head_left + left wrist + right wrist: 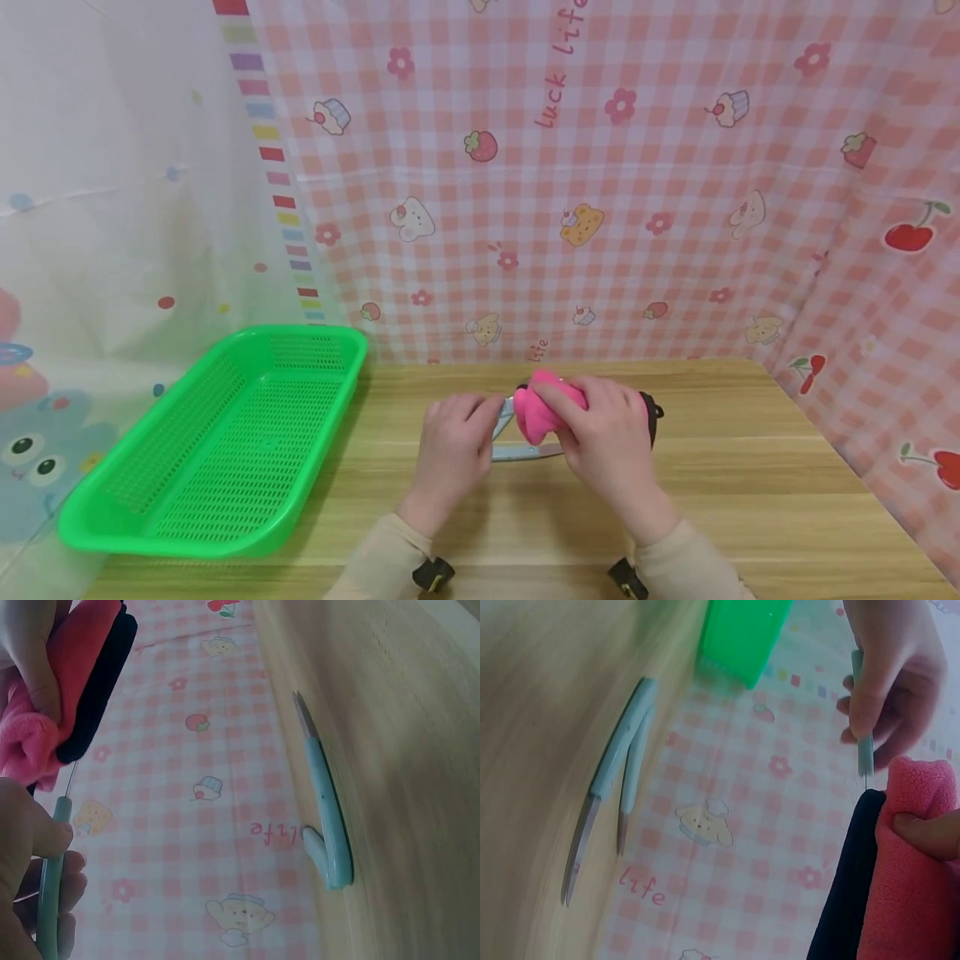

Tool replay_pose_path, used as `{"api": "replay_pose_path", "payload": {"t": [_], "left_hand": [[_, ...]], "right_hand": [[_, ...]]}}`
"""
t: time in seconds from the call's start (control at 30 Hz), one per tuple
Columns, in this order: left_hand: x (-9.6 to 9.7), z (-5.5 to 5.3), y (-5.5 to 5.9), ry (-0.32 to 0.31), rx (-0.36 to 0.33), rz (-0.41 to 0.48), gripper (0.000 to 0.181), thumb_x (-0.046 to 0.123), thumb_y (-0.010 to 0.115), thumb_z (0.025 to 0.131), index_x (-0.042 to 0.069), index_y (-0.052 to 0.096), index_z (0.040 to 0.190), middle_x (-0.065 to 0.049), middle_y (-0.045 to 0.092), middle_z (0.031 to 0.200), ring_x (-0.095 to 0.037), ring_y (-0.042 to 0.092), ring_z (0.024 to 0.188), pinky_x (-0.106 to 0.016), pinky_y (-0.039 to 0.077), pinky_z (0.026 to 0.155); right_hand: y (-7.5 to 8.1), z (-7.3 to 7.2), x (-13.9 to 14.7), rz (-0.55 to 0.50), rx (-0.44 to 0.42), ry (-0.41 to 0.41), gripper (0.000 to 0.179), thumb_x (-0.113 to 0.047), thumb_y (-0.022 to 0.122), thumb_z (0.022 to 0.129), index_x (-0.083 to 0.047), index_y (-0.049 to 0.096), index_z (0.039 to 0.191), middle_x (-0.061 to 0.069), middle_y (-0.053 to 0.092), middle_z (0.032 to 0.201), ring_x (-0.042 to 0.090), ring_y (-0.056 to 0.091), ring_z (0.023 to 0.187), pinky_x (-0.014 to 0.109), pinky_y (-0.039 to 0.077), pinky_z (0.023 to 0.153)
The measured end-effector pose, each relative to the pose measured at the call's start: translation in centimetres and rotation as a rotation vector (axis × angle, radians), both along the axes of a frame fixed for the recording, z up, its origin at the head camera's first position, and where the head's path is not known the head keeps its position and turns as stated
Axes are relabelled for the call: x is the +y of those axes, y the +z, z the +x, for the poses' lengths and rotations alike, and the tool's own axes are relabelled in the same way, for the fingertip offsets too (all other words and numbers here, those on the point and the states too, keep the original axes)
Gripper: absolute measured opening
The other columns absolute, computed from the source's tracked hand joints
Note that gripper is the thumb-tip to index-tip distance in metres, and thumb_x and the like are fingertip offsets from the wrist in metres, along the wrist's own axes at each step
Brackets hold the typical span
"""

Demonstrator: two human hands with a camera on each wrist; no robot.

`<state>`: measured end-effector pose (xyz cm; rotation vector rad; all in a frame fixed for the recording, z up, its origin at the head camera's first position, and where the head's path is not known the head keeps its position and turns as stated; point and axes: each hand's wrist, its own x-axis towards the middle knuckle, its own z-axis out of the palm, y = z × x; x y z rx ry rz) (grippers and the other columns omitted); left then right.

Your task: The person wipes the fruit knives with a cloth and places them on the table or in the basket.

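My left hand (453,437) grips the pale blue-green handle (50,900) of a thin-bladed tool, its blade seen edge-on in the wrist views. Bunched in my right hand (611,433) is a fluffy pink cloth (911,892). A long dark piece (851,870) lies along the cloth, and the thin blade meets its end; whether the blade goes inside, I cannot tell. Below the hands, a pointed blade with a pale blue-green handle (617,754) lies on the table. A second, slimmer handled blade (636,757) rests close beside it.
To the left stands a green plastic basket (360,350) with perforated sides and floor. The wood-grain table (750,500) ends at a pink checked curtain (487,192) behind and at the right. A pale curtain (142,208) hangs on the left.
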<state>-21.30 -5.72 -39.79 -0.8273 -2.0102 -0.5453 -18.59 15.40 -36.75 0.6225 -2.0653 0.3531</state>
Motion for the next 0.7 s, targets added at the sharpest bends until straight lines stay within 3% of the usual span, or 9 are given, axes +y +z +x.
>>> {"api": "replay_pose_path", "payload": {"t": [0.37, 0.7], "left_hand": [[0.25, 0.04, -0.34, -0.009, 0.072, 0.003, 0.027, -0.001, 0.071, 0.080, 0.009, 0.072, 0.105, -0.003, 0.064, 0.088, -0.020, 0.058, 0.075, -0.029, 0.036, 0.059], [0.39, 0.33, -0.35, -0.005, 0.034, -0.008, 0.028, -0.002, 0.074, 0.080, 0.008, 0.072, 0.106, -0.003, 0.064, 0.089, -0.019, 0.059, 0.076, -0.028, 0.034, 0.059]], "right_hand": [[-0.67, -0.37, -1.05, 0.031, -0.012, -0.015, 0.046, -0.006, 0.079, 0.072, -0.024, 0.072, 0.113, 0.015, 0.063, 0.092, 0.034, 0.063, 0.082, 0.053, 0.048, 0.070], [-0.79, -0.36, -0.86, 0.035, -0.031, -0.040, 0.047, -0.004, 0.081, 0.070, -0.024, 0.072, 0.111, 0.015, 0.063, 0.093, 0.035, 0.062, 0.083, 0.053, 0.047, 0.071]]}}
